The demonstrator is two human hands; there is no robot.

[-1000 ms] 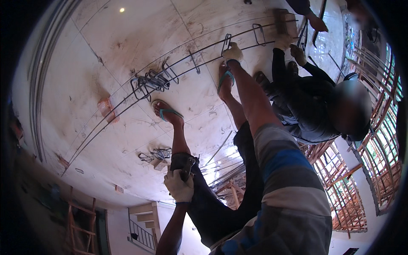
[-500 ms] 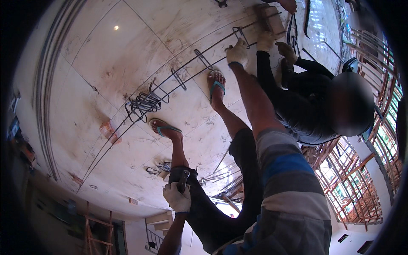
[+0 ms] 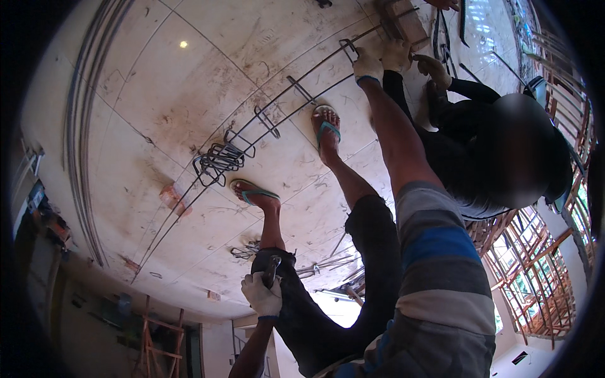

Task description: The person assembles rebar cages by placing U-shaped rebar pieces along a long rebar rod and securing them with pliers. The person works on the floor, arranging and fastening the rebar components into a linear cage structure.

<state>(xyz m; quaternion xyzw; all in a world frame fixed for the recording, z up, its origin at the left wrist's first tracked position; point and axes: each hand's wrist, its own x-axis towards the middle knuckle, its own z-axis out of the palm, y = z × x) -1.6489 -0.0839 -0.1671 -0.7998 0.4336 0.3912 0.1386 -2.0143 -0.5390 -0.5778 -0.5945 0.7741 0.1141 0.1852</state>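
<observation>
In my gloved left hand (image 3: 263,296), resting on my left knee, is a pair of dark pincers (image 3: 271,272) with the head pointing up. My gloved right hand (image 3: 367,65) reaches far forward and is closed at a bent steel stirrup (image 3: 348,47) on two long parallel rebars (image 3: 296,110). Other stirrups (image 3: 266,121) stand spaced along these bars. Further left, a bunch of stirrups (image 3: 220,160) hangs together around them. A co-worker's gloved hand (image 3: 396,55) is right beside mine at the bar ends; their other gloved hand (image 3: 433,69) is close by.
A brick block (image 3: 406,28) lies under the bars' far end, a broken brick (image 3: 173,198) near the other. Long rods (image 3: 82,138) run along the left. Loose stirrups (image 3: 244,250) lie by my left foot. The co-worker (image 3: 498,151) crouches at right.
The view has shifted slightly. My right hand stays by the end stirrup, now nearer the co-worker's hand. My left hand still rests on the knee with the pincers.
</observation>
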